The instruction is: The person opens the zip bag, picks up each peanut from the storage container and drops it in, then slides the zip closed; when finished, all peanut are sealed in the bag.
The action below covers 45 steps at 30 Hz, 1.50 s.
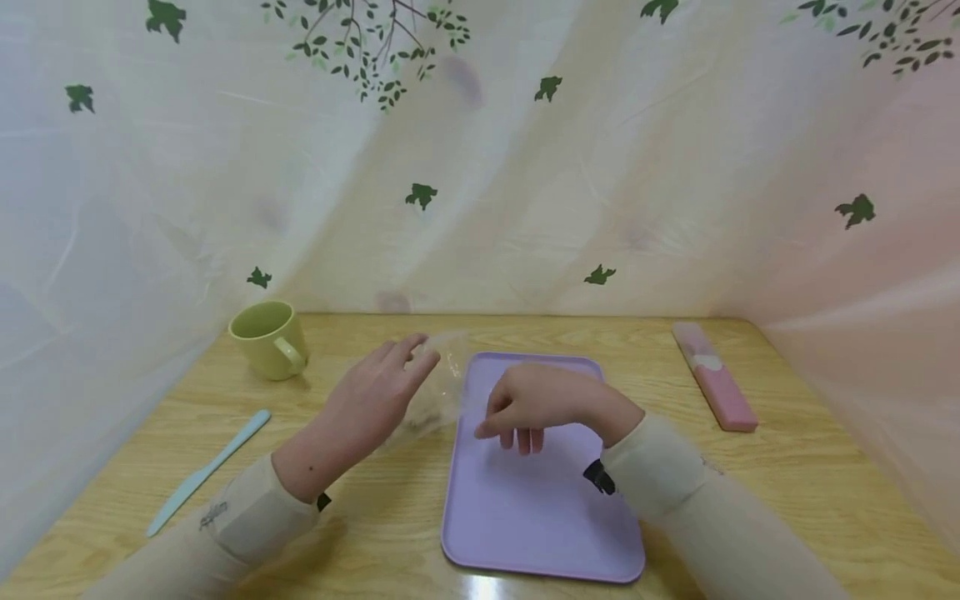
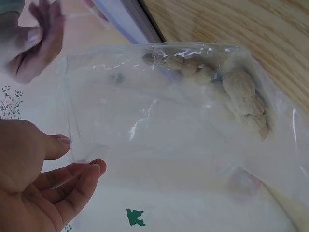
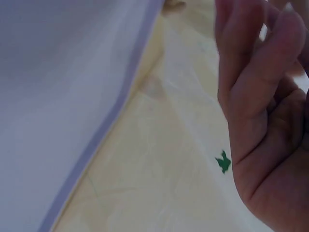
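Note:
A clear plastic bag hangs from my left hand, just left of the purple tray. Thumb and fingers pinch the bag's top edge in the left wrist view. Several peanuts are gathered at the bag's lower end. Over the tray's upper half my right hand hovers, wrist bent and fingers loosely curled downward. Nothing shows between its fingers in the right wrist view. The visible part of the tray bears no objects.
A yellow-green mug stands at the back left, its handle toward the right. Nearer on that side lies a light blue knife. A long pink case lies at the back right. A leaf-patterned curtain encloses the wooden table.

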### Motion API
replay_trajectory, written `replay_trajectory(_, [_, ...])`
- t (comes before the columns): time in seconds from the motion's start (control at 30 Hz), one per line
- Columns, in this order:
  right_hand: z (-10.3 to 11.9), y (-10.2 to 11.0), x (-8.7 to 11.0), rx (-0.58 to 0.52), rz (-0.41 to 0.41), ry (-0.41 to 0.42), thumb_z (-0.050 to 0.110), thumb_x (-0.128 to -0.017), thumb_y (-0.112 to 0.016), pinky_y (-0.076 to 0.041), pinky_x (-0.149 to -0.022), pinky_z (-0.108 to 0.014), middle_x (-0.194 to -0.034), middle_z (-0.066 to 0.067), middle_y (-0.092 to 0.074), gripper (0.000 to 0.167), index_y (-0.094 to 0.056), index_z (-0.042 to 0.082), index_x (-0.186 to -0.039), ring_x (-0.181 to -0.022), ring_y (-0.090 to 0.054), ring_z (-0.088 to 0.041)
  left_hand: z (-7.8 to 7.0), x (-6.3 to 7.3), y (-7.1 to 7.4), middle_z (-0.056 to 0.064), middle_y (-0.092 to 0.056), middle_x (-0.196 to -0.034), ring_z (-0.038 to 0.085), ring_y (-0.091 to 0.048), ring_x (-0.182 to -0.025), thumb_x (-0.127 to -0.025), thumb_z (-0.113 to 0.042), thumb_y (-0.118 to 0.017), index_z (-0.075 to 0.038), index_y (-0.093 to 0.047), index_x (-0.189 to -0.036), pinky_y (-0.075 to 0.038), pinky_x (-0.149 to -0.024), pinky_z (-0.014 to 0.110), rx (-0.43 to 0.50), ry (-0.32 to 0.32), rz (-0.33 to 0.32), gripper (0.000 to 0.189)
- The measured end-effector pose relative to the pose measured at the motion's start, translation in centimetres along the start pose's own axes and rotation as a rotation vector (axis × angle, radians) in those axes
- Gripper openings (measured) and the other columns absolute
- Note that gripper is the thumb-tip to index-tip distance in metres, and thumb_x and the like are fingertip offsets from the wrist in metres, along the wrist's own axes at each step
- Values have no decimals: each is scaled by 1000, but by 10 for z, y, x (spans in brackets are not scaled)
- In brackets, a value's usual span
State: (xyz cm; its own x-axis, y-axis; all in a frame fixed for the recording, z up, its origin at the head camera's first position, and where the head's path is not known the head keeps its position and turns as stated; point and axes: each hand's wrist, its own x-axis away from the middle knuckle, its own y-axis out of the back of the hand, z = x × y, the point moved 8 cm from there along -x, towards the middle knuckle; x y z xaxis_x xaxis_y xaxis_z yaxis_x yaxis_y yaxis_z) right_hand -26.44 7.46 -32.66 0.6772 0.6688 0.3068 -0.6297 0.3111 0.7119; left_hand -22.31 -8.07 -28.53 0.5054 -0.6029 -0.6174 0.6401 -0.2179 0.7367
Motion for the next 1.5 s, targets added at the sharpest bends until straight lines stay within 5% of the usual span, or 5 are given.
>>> replay_trajectory(0.43, [-6,-5,-17,-134,-171,-14,31,-107,-64,-66,-67,-46,-88,-10,-81,31,-78,4,-99,-62,-74,-19,10,-12,-8,17,-73,-129,32,-77,-101,-102,-9,-71,-9,-64,-127,-67,-77,42,156,72,48,26])
replay_trajectory(0.67, [-1,-6,-15,-187,-200,11,25,-106,-67,-66,-65,-46,-89,-15,-81,26,-79,4,-97,-61,-73,-21,86,-31,-57,13,-57,-158,38,-57,-144,-117,-41,-38,-15,-52,-156,-50,-116,61,696,456,349,49])
replay_trajectory(0.9, [5,-10,-14,-195,-190,47,25,-106,-67,-66,-63,-45,-89,-15,-81,27,-78,7,-90,-64,-76,-28,89,-33,-115,9,-58,-159,36,-44,-157,-115,-49,-39,-22,-46,-162,-32,-129,65,1046,390,674,54])
replay_trajectory(1.17, [11,0,-4,-159,-218,50,29,-108,-64,-66,-66,-47,-90,-11,-80,26,-77,12,-94,-71,-78,-32,107,-36,-106,14,-68,-132,32,-62,-127,-114,-43,-49,-12,-66,-137,-48,-115,55,1071,447,481,42])
replay_trajectory(1.5, [28,42,31,-206,-454,107,39,-107,-65,-64,-63,-39,-90,3,-78,21,-76,22,-100,-68,-75,-18,141,-22,-25,-9,-63,-105,10,-63,-104,-113,-40,-51,-13,-63,-124,-54,-101,18,1157,650,40,32])
